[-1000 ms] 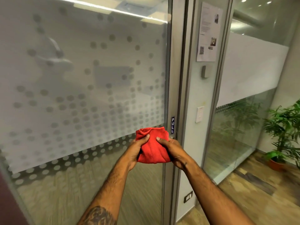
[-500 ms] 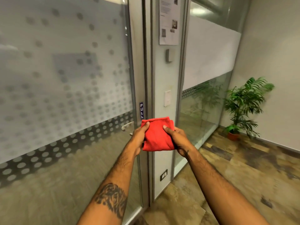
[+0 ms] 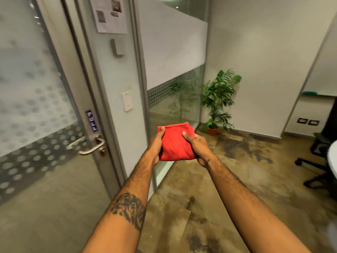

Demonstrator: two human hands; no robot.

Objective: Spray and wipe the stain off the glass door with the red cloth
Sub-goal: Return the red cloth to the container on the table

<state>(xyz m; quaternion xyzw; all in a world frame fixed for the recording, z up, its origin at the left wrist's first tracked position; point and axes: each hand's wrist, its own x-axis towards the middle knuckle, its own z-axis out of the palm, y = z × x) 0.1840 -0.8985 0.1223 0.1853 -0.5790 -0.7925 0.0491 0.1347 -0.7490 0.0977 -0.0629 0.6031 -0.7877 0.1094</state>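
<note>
A folded red cloth is held out in front of me, away from the glass. My left hand grips its left edge and my right hand grips its right edge, thumbs on top. The glass door, frosted with a dot pattern, fills the left of the view, with a metal lever handle and a blue PULL sticker. No stain stands out on the glass, and no spray bottle is in view.
A fixed glass partition runs to the right of the door frame. A potted plant stands in the corner. An office chair sits at the right edge. A paper notice and wall switch hang beside the door.
The view has swung to the right, so the door slid left and the corner with the plant and chair came in. Both hands kept holding the cloth throughout.
</note>
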